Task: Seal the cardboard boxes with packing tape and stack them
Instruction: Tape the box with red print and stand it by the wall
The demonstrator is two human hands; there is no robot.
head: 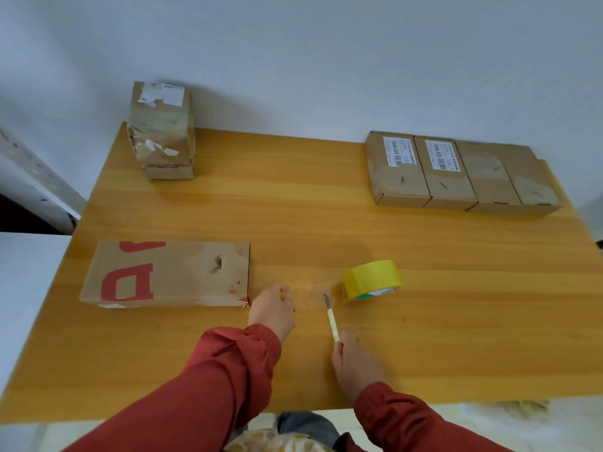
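Beside the yellow tape roll [372, 280], a utility knife [331, 316] at the drawn tape strip [310, 293]
Left of the roll, the left hand [272, 313] pinches the clear tape strip's end; the right hand [355, 367] grasps the utility knife, its blade tip just beside the roll. Further left lies a flat red-printed box [166, 274], on the wooden table [326, 223]

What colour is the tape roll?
The tape roll is yellow; the head view shows it.

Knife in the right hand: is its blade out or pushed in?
Out: a dark blade tip sticks past the pale handle of the knife, held by the right hand.
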